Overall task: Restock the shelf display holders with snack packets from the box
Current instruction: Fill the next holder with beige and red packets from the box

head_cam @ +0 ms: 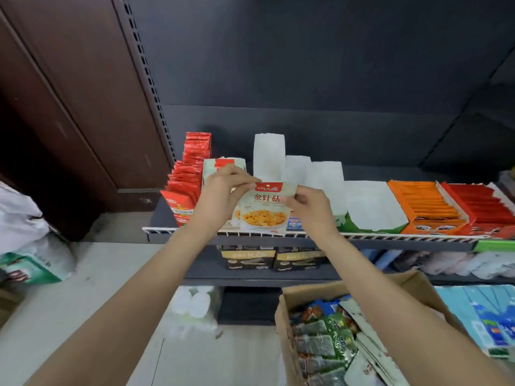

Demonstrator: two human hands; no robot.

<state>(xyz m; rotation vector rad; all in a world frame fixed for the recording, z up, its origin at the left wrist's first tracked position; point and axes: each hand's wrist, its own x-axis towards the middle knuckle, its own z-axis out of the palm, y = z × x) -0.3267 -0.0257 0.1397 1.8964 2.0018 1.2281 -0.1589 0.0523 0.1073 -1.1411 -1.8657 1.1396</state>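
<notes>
A cream snack packet (pixel 263 211) with a red top band and a picture of yellow food is held upright over the shelf's front edge. My left hand (pixel 223 188) pinches its top left corner, and my right hand (pixel 306 203) pinches its right edge. Behind it stands a white display holder (pixel 223 165) with more packets of the same kind. The cardboard box (pixel 306 296) sits low at the right, filled with green and white snack packets (pixel 326 346).
The shelf's white wire rail (pixel 390 236) runs along its front. Red packets (pixel 189 174) fill the left holder; white holders (pixel 370 204), an orange carton (pixel 426 210) and a red carton (pixel 482 207) stand to the right. Boxes (pixel 248 259) sit on the lower shelf. Bags (pixel 25 238) lie on the floor at left.
</notes>
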